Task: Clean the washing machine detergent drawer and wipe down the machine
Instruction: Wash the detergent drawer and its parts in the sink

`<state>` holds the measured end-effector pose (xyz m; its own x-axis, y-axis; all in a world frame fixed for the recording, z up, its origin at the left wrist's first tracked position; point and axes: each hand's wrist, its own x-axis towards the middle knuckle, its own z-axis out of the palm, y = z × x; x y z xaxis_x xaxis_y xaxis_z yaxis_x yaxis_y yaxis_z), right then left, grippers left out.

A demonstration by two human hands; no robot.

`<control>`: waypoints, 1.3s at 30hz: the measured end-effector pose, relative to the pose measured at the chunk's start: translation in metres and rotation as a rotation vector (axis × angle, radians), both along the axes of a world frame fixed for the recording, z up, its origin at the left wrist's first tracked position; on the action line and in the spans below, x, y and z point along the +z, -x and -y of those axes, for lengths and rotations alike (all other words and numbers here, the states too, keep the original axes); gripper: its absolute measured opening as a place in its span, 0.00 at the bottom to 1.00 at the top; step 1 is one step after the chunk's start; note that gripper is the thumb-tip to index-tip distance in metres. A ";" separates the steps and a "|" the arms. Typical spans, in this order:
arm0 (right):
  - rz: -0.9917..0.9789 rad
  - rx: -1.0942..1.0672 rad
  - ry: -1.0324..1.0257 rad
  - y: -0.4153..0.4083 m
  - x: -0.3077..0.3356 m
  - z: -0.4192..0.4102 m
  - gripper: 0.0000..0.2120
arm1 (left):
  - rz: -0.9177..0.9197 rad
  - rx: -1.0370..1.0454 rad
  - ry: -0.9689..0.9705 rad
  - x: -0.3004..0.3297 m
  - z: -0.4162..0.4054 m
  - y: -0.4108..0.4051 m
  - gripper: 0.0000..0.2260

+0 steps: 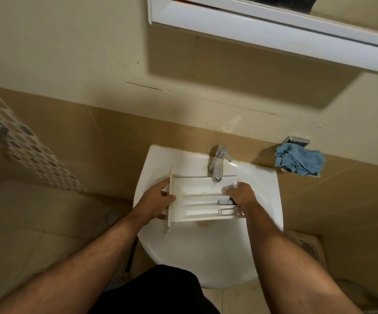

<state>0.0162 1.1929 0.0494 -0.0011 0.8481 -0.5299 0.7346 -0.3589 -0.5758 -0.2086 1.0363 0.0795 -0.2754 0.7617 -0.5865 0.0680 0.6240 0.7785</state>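
Observation:
A white detergent drawer (197, 198) with long compartments lies across the white sink (206, 250), under the chrome tap (218, 163). My left hand (158, 200) grips the drawer's front panel at its left end. My right hand (240, 194) holds the drawer's right end, with the fingers curled over its back edge near the tap spout. A small grey insert shows by my right thumb. No washing machine is in view.
A crumpled blue cloth (300, 160) sits on a wall holder right of the sink. A white mirror cabinet (262, 28) hangs above. A patterned tiled wall (25, 146) stands at the left, and a floor drain (113, 217) lies below it.

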 end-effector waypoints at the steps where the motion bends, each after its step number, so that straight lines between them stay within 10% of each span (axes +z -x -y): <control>1: -0.001 0.004 -0.004 -0.003 0.002 0.000 0.09 | 0.021 0.002 -0.001 -0.005 0.001 -0.003 0.28; 21: 0.298 0.106 -0.148 -0.035 0.034 -0.008 0.16 | 0.253 0.067 -0.030 -0.043 -0.010 -0.048 0.24; 27: 0.850 0.391 -0.629 -0.021 0.028 0.014 0.35 | 0.299 0.096 -0.061 -0.050 -0.015 -0.054 0.23; 33: 0.871 0.872 -0.500 0.001 0.016 0.036 0.29 | 0.370 0.099 -0.094 -0.056 -0.015 -0.070 0.24; 39: 0.790 0.888 -0.551 0.001 0.015 0.016 0.23 | 0.439 0.157 -0.090 -0.061 -0.015 -0.070 0.23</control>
<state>0.0156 1.1766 0.0642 -0.5190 0.8232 -0.2303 0.8022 0.5621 0.2015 -0.1388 1.0513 0.0182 -0.1318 0.7838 -0.6069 -0.3692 0.5293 0.7638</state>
